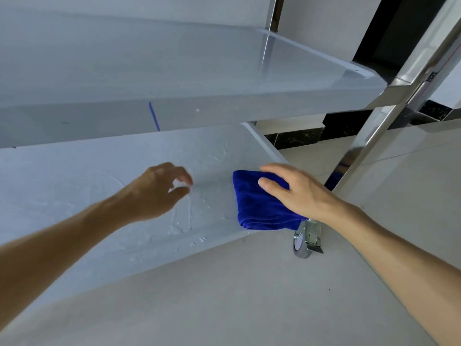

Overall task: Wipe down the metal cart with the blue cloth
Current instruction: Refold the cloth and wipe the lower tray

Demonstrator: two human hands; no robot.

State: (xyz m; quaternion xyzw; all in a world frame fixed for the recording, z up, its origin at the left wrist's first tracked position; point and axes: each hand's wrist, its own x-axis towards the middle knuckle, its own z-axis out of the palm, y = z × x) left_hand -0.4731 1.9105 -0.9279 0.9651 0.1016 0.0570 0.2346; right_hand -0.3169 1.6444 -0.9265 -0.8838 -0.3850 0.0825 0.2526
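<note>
1. My right hand (299,193) lies flat on top of the blue cloth (262,208), palm down, fingers (272,171) stretched out and pressing rather than curling round it.
2. The cloth is folded into a thick pad and sits at the near right corner of the cart's lower shelf (74,183). Most of the pad shows to the left of and below my palm; my thumb (272,187) rests across its top face, and my index finger runs along its far edge.
3. The near edge of the cloth reaches the front lip of the shelf, just above the cart's wheel (303,245), which stands on the floor (249,295).
4. My left hand (159,193) is out over the middle of the same shelf, well apart from the cloth. Its fingers are loosely curled with the thumb near the fingertips, and they hold nothing. I cannot tell whether they touch the shelf.
5. Streaks and drops of water lie on the shelf between my two hands.
6. The upper shelf (174,71) hangs over the far part of the lower one, and a shiny metal post (369,136) of the cart rises just right of the cloth.
</note>
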